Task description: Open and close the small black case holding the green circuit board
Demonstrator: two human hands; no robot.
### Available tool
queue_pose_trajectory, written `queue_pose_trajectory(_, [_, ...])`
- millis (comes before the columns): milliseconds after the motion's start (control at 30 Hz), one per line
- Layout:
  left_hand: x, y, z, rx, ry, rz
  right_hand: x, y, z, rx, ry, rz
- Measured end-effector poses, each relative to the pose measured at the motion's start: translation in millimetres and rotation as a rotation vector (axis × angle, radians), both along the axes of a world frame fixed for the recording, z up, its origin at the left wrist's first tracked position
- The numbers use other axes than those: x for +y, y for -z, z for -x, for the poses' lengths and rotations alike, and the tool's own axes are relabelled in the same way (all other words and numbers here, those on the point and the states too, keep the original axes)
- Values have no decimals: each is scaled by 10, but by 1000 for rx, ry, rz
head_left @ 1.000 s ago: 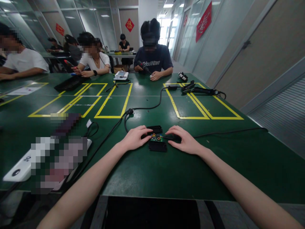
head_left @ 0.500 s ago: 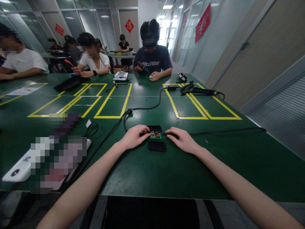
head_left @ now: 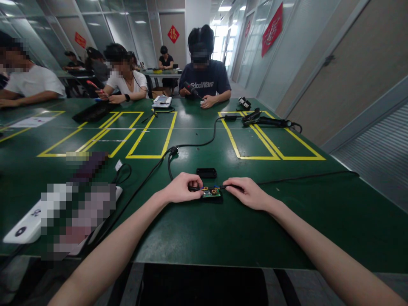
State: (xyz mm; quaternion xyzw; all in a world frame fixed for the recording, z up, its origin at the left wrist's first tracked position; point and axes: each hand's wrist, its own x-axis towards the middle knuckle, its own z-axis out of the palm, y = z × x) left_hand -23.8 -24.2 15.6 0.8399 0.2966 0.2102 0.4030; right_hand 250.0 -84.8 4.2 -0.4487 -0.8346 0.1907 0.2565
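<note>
A small green circuit board [head_left: 211,193] with a copper coil and coloured wires lies over one black plastic case half [head_left: 219,200], which it largely covers. My left hand [head_left: 183,187] is closed on the black cable at the board's left end, thumb near the board's edge. On the other side my right hand [head_left: 247,192] pinches the black cable [head_left: 280,181] that leaves the board to the right. Just beyond the board, the other black case half [head_left: 206,173] rests on the green table. Whether the board sits fully inside the nearer half, I cannot tell.
A white power strip [head_left: 24,227] and a blurred phone-like object [head_left: 91,216] lie at the left. Black cables with a plug [head_left: 174,150] cross the table. Farther off are a black tool [head_left: 267,122], a black tray [head_left: 94,111] and co-workers, one holding a power screwdriver [head_left: 192,89].
Both hands have moved the circuit board toward me, from the farther case half onto the nearer one. The farther half now shows uncovered.
</note>
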Motion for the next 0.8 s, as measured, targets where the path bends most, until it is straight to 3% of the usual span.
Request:
queue_pose_trajectory(200, [-3, 39, -8, 77, 7, -54, 8, 41, 2, -60, 1, 55])
queue_pose_trajectory(400, [61, 75, -6, 95, -77, -147, 30, 66, 23, -91, 53, 13])
queue_pose_trajectory(800, [130, 68, 48, 11, -97, -48, 80, 140, 23, -52, 116, -29])
